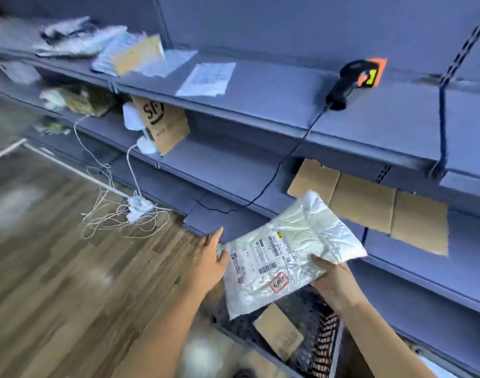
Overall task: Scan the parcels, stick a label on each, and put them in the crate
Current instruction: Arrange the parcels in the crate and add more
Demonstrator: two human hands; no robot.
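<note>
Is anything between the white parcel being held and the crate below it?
Nothing visible. The white plastic mailer parcel is over the dark slotted plastic crate, gripped by the right hand, touched by the left hand. A flat brown cardboard envelope lies inside, with room around it.

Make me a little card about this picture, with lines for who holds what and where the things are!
parcel: white plastic bag, printed label facing up, held above the crate
right hand: grips the parcel's lower right edge, thumb on top
left hand: fingers straight, touching the parcel's left edge
scanner: lying on a shelf, its cable hanging down
inside the crate: a flat piece of cardboard
</note>
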